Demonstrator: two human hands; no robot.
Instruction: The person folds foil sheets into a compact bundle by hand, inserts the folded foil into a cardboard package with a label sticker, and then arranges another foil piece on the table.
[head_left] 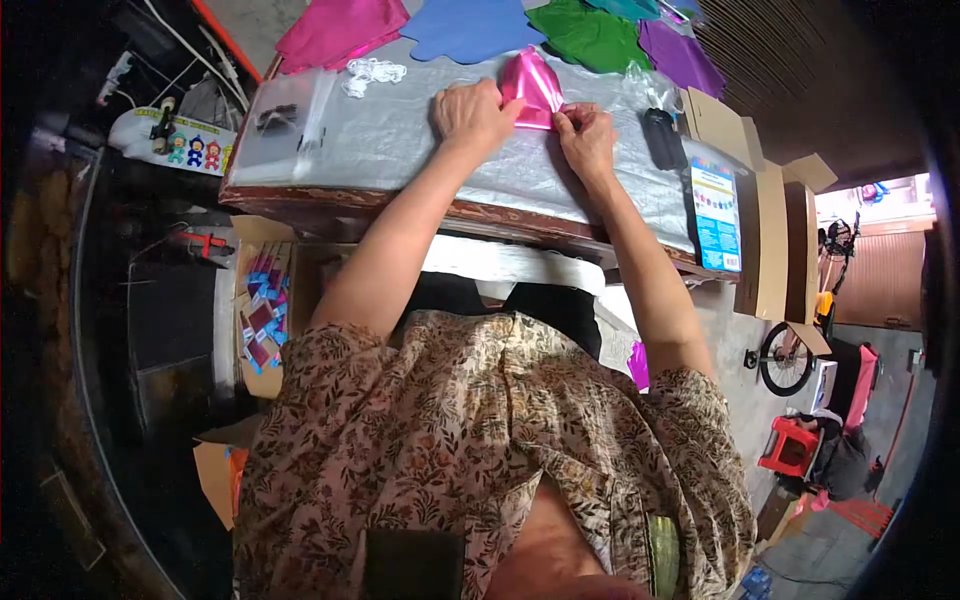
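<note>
A shiny pink foil-like piece (533,85) lies on the grey-white plastic-covered table (390,150) in front of me, wide at the straight near edge and narrower at the far end. My left hand (472,113) is at its left side, thumb pressing on the near left part and fingers curled. At the near right corner, my right hand (588,138) pinches the edge between thumb and fingers. Beyond are fabric pieces in pink (340,32), blue (470,28), green (590,35) and purple (680,58). A bundle of white cord (374,75) lies left of my left hand.
Right of my hands are a black object (663,138), a blue-and-white printed package (714,215) and open cardboard boxes (765,235). A clear plastic bag (275,150) covers the table's left end. Below it, a carton (262,235) holds several small packets.
</note>
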